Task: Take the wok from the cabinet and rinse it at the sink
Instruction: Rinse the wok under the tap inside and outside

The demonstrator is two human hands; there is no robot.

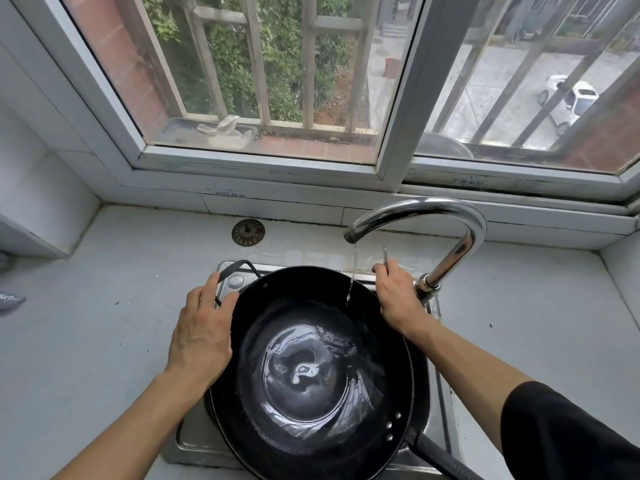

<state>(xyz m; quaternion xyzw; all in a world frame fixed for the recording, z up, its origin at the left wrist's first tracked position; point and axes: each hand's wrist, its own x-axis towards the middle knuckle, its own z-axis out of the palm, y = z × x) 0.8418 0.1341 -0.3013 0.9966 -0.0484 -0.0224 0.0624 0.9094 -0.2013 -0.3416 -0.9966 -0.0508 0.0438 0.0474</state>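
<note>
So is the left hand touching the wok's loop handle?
Touching. The head view shows the left hand with its fingers curled around the loop handle at the wok rim.

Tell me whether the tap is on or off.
On: a thin stream of water falls from the faucet spout into the wok, where water pools; the right hand holds its lever.

Wok [311, 368] under running faucet [433, 230]

A round drain strainer [248, 232] lies on the counter [104, 306], up and left of the grip. Beyond it, a window [263, 81]; outside, a white car [571, 102].
</note>
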